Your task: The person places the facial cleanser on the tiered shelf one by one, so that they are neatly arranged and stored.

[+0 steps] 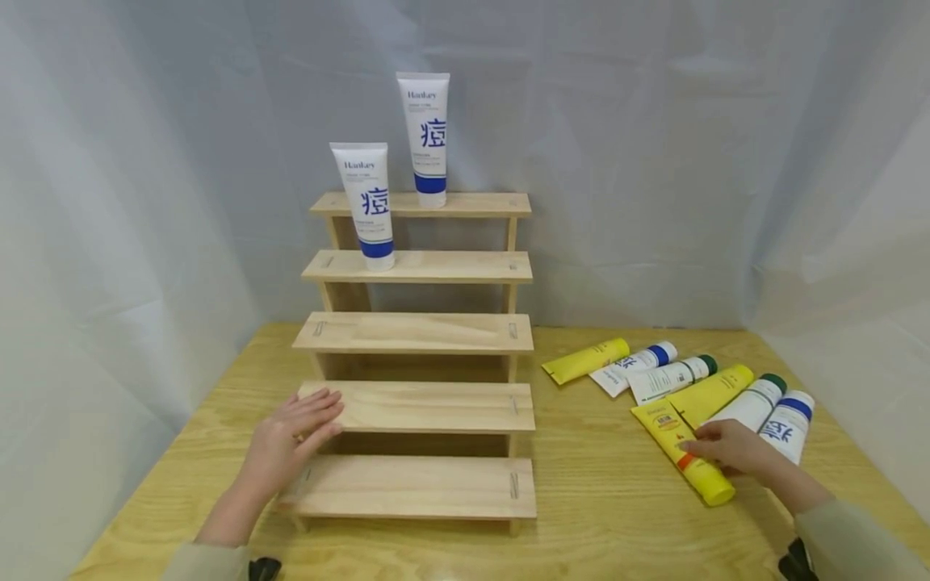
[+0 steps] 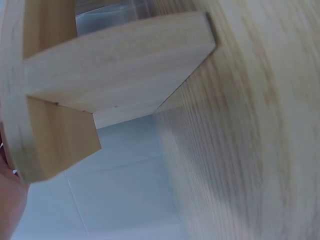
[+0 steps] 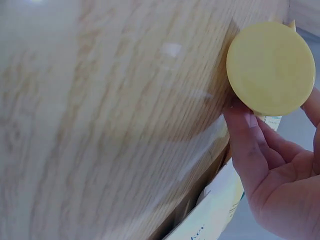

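Observation:
My right hand point(image 1: 741, 452) grips a yellow squeeze tube point(image 1: 667, 432) with an orange band, thumb on one side and fingers on the other. In the right wrist view its round yellow cap point(image 3: 270, 70) faces the camera, and my fingers curl around the tube behind it. My left hand point(image 1: 286, 440) rests its extended fingers on the left end of the second step from the bottom of a wooden tiered stand point(image 1: 429, 407). White-and-blue tubes stand cap down on this stand, one point(image 1: 429, 133) on the top step and one point(image 1: 366, 202) a step lower.
On the table point(image 1: 596, 500), right of the stand, several tubes lie side by side: a yellow tube point(image 1: 587, 360), a white-and-blue tube point(image 1: 632, 367), a white tube with green cap point(image 1: 668, 379) and more. Pale sheeting point(image 1: 639, 186) hangs behind and at both sides.

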Available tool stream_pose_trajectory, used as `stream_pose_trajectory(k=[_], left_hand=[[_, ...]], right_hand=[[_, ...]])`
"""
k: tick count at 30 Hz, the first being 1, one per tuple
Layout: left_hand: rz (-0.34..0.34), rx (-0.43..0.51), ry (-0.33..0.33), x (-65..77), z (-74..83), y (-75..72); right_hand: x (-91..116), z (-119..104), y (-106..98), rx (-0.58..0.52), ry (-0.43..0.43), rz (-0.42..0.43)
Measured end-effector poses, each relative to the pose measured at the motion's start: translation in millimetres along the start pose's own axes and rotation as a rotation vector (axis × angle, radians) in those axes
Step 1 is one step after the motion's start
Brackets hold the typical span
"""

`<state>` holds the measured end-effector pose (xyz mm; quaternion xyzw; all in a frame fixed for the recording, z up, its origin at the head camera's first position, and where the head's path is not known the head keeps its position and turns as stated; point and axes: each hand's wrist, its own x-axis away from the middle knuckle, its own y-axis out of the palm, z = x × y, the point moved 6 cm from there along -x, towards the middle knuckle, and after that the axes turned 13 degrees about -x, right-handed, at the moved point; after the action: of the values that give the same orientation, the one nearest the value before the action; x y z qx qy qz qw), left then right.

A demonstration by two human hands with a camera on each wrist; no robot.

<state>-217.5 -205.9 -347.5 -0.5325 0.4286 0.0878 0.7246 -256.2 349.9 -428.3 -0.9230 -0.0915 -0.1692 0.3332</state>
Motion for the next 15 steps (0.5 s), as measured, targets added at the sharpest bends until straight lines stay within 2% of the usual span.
stream_pose_trajectory(k=[6, 15], left_hand=[[0.005, 0.002, -0.002, -0.1, 0.4, -0.8], [0.002, -0.009, 0.003, -0.2, 1.8, -0.4]], right_hand=[[1.2, -1.2, 1.9, -0.066, 0.034, -0.032], [0.5, 4.0, 2.3, -0.152, 0.062, -0.004]])
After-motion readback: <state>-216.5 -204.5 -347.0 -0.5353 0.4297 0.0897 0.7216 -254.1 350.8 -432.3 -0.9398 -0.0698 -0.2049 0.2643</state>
